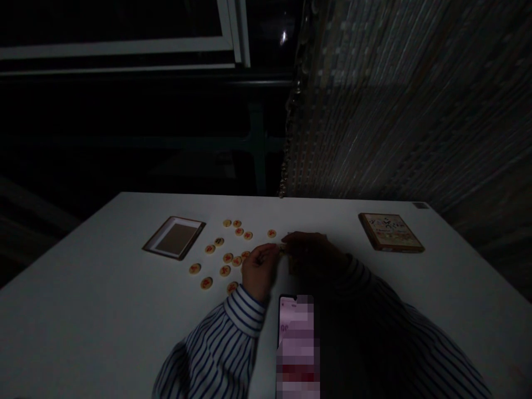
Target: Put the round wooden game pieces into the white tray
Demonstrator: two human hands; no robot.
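Note:
My left hand (260, 270) and my right hand (313, 250) meet over the middle of the white table. Between their fingertips is a small round xiangqi piece (282, 249), its marking too dark to read. Both hands are closed, with thumb and fingers pinched toward that piece. Deep shadow covers most of the right hand, and part of a dark box (293, 265) shows beneath it. Left of my hands lie several round wooden xiangqi pieces (225, 270), most with red characters. One single piece (271, 233) lies just beyond my left fingertips.
An open shallow box tray (201, 228) lies at the left of the white table (103, 310). A flat printed box (390, 231) sits at the right. Between my forearms is a lit phone (286, 316), partly pixelated. A beaded curtain (374, 122) hangs behind the table.

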